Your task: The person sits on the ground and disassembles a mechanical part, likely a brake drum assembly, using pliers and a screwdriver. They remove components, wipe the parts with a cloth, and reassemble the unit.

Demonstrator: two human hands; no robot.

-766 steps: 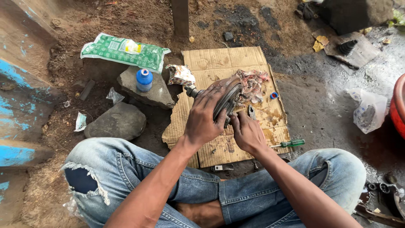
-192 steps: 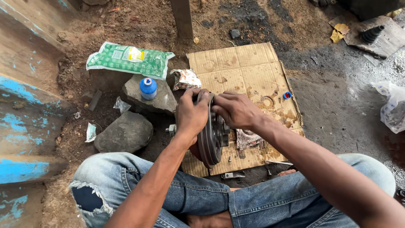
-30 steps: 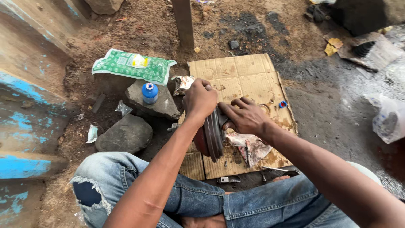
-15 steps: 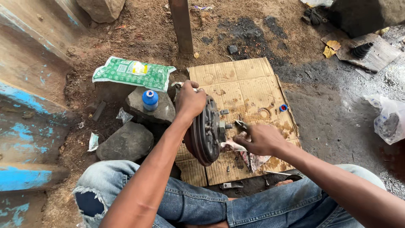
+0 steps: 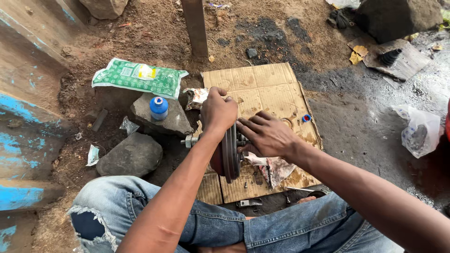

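A green printed bag point(image 5: 137, 77) lay upper left. Below it, a blue-capped bottle point(image 5: 159, 107) stood on a rock point(image 5: 174, 122). A clear plastic bag point(image 5: 418, 132) sat far right.

Roadside repair spot (oily dirt point(image 5: 281, 28); cardboard point(image 5: 262, 89))

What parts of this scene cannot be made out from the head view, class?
- Metal disc: its faces, seen edge-on.
- Left hand: fingertips curl behind the disc.
- Right hand: covers the disc's hub.
- Plastic bag: contents too blurred.
- Small parts on cardboard: too small.
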